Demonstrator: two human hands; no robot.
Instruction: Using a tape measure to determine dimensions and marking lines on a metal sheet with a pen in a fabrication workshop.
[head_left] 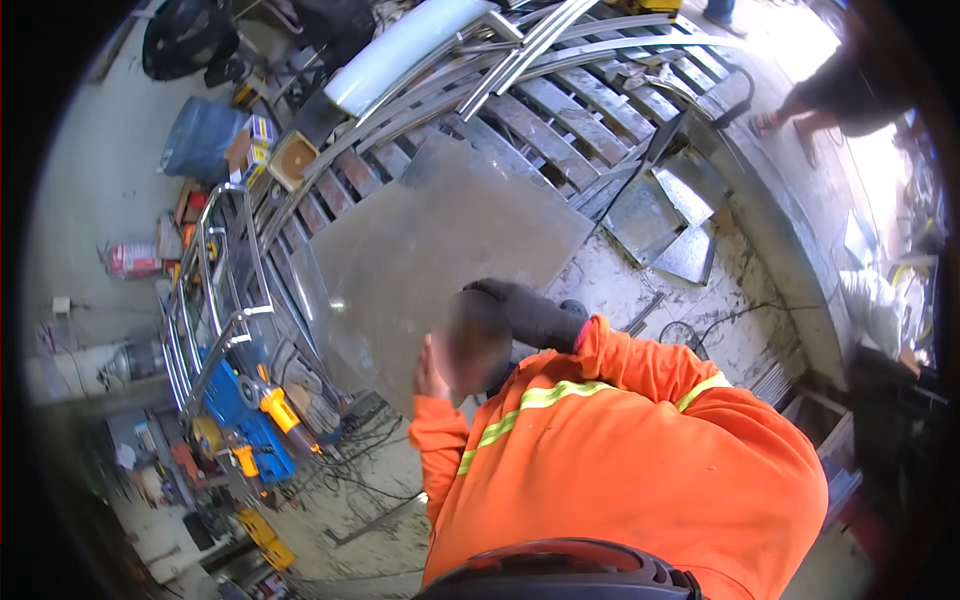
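Observation:
My two hands are close together in front of my orange jacket (620, 470), over the near edge of a large, flat grey metal sheet (430, 230). A bare edge of my left hand (428, 375) points upward; a blurred patch covers the rest of it, and its grip is hidden. My right hand (525, 312) wears a dark glove, and its fingers curve over that same patch. Whatever lies between the hands is not visible. The sheet rests on a slatted rack (560, 135). At the bottom, a dark rounded visor-like piece (560, 572) crosses the jacket.
Left of the sheet stand a shiny tubular frame (225, 250), a yellow angle grinder (282, 410) and a blue case (240, 410). Cut metal pieces (650, 215) lean at the right. Loose cables (370, 465) cross the floor. Another person's legs (800, 120) show at upper right.

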